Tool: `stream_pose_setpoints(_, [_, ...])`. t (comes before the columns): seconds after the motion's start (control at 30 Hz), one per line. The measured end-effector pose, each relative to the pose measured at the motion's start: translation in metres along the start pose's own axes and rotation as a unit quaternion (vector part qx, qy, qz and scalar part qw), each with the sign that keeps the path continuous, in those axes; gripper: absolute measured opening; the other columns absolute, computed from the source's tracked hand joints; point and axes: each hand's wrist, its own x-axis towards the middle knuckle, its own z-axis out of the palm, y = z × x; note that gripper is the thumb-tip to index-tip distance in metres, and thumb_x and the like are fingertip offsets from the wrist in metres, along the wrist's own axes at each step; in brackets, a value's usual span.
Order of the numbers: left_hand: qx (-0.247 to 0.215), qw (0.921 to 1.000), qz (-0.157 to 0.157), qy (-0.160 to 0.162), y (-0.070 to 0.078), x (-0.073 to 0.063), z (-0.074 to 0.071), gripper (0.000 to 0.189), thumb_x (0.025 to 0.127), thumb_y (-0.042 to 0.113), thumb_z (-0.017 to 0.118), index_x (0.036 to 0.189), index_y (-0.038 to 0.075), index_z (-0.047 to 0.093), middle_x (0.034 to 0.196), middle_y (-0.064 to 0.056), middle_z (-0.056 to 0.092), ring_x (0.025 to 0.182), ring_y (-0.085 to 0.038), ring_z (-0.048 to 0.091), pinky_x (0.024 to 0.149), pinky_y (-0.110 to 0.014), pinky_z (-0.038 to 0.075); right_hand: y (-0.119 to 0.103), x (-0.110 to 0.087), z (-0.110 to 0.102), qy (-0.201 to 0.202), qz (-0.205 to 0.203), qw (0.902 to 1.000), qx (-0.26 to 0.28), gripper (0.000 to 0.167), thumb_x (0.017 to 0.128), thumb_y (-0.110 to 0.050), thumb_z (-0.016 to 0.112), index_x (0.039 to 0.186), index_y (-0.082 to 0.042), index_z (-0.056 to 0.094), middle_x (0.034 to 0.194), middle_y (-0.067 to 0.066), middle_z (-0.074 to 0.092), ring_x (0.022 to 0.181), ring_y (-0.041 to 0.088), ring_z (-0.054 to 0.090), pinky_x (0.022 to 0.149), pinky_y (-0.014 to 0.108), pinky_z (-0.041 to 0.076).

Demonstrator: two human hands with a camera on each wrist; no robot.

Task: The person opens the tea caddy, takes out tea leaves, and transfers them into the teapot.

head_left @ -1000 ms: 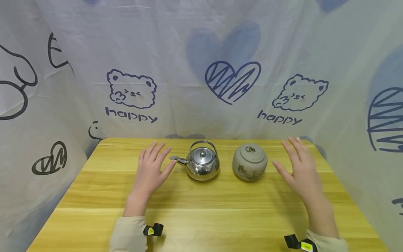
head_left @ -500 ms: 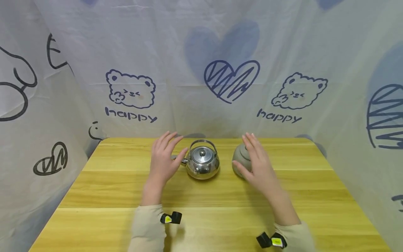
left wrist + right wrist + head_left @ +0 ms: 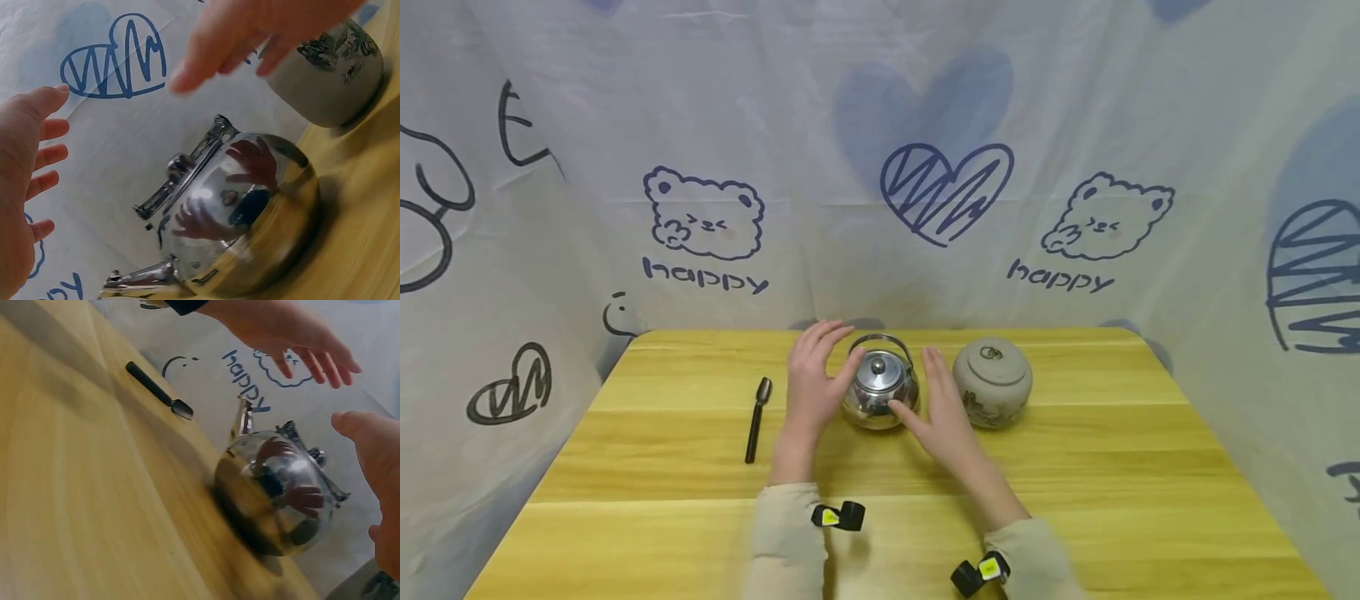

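Observation:
A shiny metal teapot with a lid and a raised loop handle stands upright on the wooden table. My left hand hovers at its left side, fingers extended, covering the spout in the head view. To the teapot's right is my right hand, also with extended fingers and thumb spread. Both wrist views show a gap between the hands and the teapot. Beside my right hand sits a lidded grey ceramic jar with a dark painted pattern. Neither hand holds anything.
A small scoop with a dark handle lies on the table, left of my left hand. Printed white cloth hangs behind the table and at both sides.
Both hands have moved inward to either side of the teapot. My right hand has passed leftward across the jar, uncovering it. My left hand has shifted right, bringing the scoop into view.

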Motion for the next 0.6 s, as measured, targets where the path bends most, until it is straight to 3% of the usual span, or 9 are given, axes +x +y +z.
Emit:
stream_pose_setpoints(0.13, [-0.012,0.9999,-0.011,0.006,-0.003,-0.006,0.007,0.035,0.085,0.025,0.074,0.113,0.004,0.069,0.121,-0.014,0.067,0.119,-0.032,0.058,0.108,-0.053,0.037,0.001,0.002,0.015,-0.006,0.022,0.9997,0.013,0.098,0.087,-0.048,0.068,0.156,-0.004,0.014,0.163,0.019,0.013,0.15,0.037,0.014,0.118,0.058,0.019])
stream_pose_setpoints(0.37, [-0.011,0.9994,-0.027,-0.021,-0.013,-0.015,0.022,0.034,0.085,0.023,0.076,0.113,0.005,0.069,0.118,-0.013,0.067,0.116,-0.03,0.059,0.107,-0.049,0.039,0.009,0.002,0.028,-0.018,0.05,0.9986,-0.006,0.105,0.084,-0.049,0.071,0.155,0.0,0.012,0.162,0.022,0.012,0.15,0.039,0.015,0.118,0.054,0.021])
stream_pose_setpoints(0.5, [0.003,0.9985,-0.049,-0.025,-0.022,-0.017,0.023,0.037,0.083,0.025,0.077,0.114,0.006,0.069,0.119,-0.011,0.067,0.118,-0.029,0.058,0.109,-0.047,0.039,0.012,0.001,0.033,-0.027,0.052,0.9983,-0.003,0.104,0.084,-0.048,0.071,0.154,0.002,0.012,0.161,0.023,0.012,0.149,0.04,0.016,0.118,0.054,0.02])
stream_pose_setpoints(0.6, [0.016,0.9982,-0.047,-0.033,-0.026,-0.019,0.022,0.038,0.082,0.026,0.077,0.113,0.005,0.069,0.117,-0.013,0.068,0.116,-0.031,0.058,0.107,-0.05,0.039,0.013,-0.001,0.038,-0.032,0.049,0.9983,0.0,0.103,0.085,-0.047,0.071,0.154,0.004,0.014,0.161,0.024,0.014,0.149,0.04,0.017,0.118,0.053,0.021])
